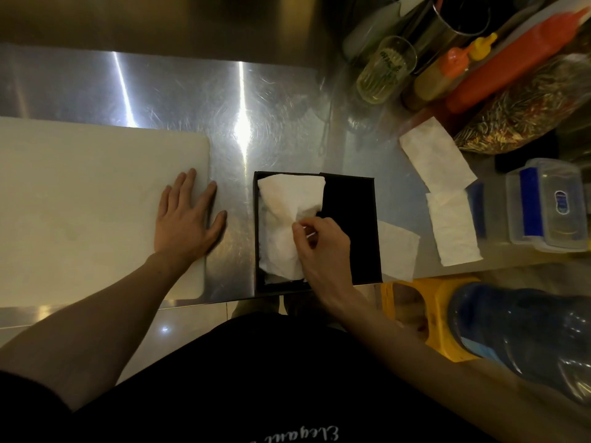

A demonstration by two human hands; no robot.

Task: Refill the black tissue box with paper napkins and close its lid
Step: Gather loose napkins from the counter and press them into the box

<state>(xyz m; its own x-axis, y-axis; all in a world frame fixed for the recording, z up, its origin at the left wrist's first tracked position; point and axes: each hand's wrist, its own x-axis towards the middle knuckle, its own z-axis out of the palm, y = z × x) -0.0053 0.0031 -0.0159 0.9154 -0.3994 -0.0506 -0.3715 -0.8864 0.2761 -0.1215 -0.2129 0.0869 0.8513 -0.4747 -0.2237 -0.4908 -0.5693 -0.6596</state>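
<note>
The black tissue box (348,199) sits open at the near edge of the steel counter, its left part filled with a crumpled white paper napkin (287,203). My right hand (319,247) is over the box's near side, fingers pinched on that napkin. My left hand (188,215) lies flat with fingers spread on a white cutting board (80,203), well left of the box. Loose napkins lie right of the box: one (398,251) tucked beside it, two more (436,155) (452,227) farther right. Whether the black right part of the box is its lid, I cannot tell.
At the back right stand a glass (383,71), squeeze bottles (447,71) (511,62), a metal canister (460,17) and a bag of dried food (527,113). A clear plastic container with blue clips (550,203) sits at the right edge. Below the counter are a yellow stool (431,302) and a large water bottle (524,330).
</note>
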